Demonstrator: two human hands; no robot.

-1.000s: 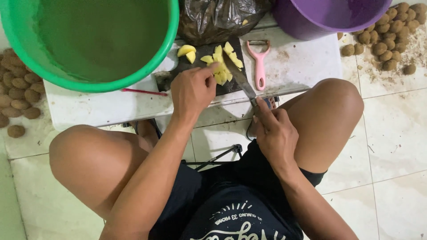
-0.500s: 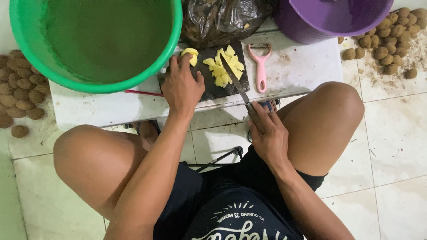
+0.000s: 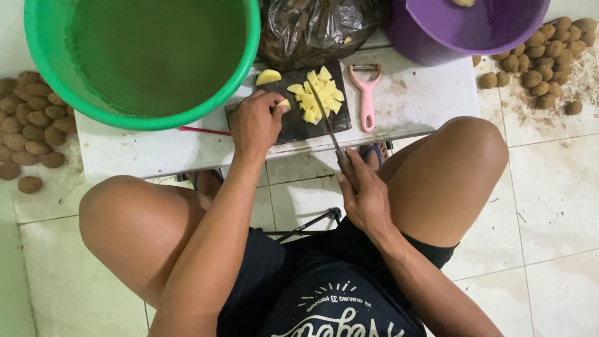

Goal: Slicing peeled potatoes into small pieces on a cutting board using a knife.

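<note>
On a low white table (image 3: 143,150) lies a dark cutting board (image 3: 298,125) with a heap of yellow potato chunks (image 3: 319,100). My left hand (image 3: 254,123) rests on the board's left part, fingers closed on a small peeled potato piece (image 3: 284,104). A larger peeled piece (image 3: 269,77) lies just beyond it. My right hand (image 3: 364,193) grips a knife (image 3: 324,118) by the handle; its blade reaches over the board into the chunks.
A big green basin (image 3: 150,56) stands at the back left, a purple bucket (image 3: 468,25) at the back right, a dark plastic bag (image 3: 312,28) between them. A pink peeler (image 3: 366,93) lies right of the board. Unpeeled potatoes (image 3: 31,118) pile on the floor at both sides (image 3: 543,56).
My left hand has moved left along the board and closed on a small potato piece. The knife blade has swung further onto the heap of chunks.
</note>
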